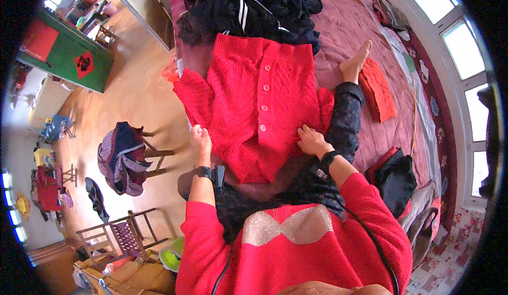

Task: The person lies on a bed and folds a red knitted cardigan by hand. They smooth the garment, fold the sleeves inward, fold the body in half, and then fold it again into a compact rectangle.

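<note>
The left hand [200, 143] curls at one edge of the red cardigan [238, 99], the right hand [315, 141] bends over the other — whether either pinches it, I can't tell. The cardigan lies front-up on the bed [399, 141] (dark clothes [254, 9] just beyond) — even, gentle tension should keep it flat.

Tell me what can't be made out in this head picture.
Head view: red cardigan, back hidden by its front.
Head view: stool, seat hidden by draped clothes.
Head view: black clothes pile, far end cut off by picture's top edge.
Head view: left hand, too small to tell whether it grips.
</note>
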A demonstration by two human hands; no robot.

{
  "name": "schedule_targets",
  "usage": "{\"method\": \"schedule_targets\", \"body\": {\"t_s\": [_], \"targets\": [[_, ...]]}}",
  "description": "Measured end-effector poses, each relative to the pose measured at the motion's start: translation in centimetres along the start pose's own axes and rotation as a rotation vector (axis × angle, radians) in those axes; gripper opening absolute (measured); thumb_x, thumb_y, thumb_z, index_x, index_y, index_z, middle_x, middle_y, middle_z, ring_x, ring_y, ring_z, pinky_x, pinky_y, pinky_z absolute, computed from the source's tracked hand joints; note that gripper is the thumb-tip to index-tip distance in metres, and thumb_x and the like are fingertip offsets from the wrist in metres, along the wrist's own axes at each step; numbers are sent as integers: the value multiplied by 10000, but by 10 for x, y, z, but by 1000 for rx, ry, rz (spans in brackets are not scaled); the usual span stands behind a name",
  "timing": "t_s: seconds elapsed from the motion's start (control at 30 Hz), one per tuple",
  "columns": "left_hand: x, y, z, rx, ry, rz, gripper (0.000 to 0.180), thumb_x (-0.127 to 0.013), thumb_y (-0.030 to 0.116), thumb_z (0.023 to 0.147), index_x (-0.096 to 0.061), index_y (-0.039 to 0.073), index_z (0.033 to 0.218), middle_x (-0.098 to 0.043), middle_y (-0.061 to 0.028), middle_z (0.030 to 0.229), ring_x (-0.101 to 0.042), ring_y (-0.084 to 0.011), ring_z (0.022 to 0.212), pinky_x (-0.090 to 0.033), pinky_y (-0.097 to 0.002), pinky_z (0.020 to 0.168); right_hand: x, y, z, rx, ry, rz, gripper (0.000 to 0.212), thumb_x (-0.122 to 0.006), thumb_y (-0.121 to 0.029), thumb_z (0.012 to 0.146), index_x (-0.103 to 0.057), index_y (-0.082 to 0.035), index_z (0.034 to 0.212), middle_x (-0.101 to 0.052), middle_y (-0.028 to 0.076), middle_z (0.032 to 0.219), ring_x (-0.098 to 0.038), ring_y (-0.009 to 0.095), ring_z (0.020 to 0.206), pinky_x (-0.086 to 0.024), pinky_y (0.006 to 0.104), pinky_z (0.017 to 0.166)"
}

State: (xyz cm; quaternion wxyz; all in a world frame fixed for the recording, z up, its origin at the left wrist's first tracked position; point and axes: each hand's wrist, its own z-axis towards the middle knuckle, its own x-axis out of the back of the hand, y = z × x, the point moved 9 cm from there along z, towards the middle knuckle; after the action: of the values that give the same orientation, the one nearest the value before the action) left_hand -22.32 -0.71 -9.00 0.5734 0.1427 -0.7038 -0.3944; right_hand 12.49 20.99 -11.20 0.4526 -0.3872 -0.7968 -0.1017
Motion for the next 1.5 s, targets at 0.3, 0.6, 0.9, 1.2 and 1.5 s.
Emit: {"method": "schedule_targets", "body": {"t_s": [0.3,0.6,0.9,1.2,1.5], "targets": [[-18,-24,91,264,-105,-256,511,-688,365,819,-607,-58,1093,-670,-182,980,-642,-306,889,-500,-426,842,-4,3,6,28,59,76,603,-577,-270,872,-415,-52,1410,-359,242,1473,-414,416,1314,-390,442,1075],[-8,-1,101,111,-106,134,403,-621,315,894,-611,-30,1102,-671,-206,1046,-640,-336,924,-485,-428,787,-6,5,4,77,71,84,610,-581,-257,861,-427,-43,1410,-340,243,1489,-391,414,1335,-364,434,1101],[61,-48,63,154,260,-394,329,-616,230,916,-609,-37,1108,-647,-113,1002,-596,-233,925,-474,-368,846,-2,3,3,88,174,72,527,-565,-237,858,-470,-56,1344,-411,238,1423,-466,432,1248,-446,475,1017],[-39,86,-12,-635,43,305,609,-614,385,892,-454,51,1376,-458,-222,1404,-399,-421,1321,-339,-529,1075,-16,15,7,9,44,51,616,-606,-270,860,-425,-50,1405,-353,255,1472,-403,419,1321,-374,437,1089],[-64,62,-28,-448,15,615,698,-599,457,860,-419,83,1421,-378,-184,1490,-342,-390,1371,-284,-577,1094,38,26,35,70,-37,244,498,-562,-349,893,-541,-84,1315,-592,191,1263,-552,348,1191,-431,422,1022]]}}
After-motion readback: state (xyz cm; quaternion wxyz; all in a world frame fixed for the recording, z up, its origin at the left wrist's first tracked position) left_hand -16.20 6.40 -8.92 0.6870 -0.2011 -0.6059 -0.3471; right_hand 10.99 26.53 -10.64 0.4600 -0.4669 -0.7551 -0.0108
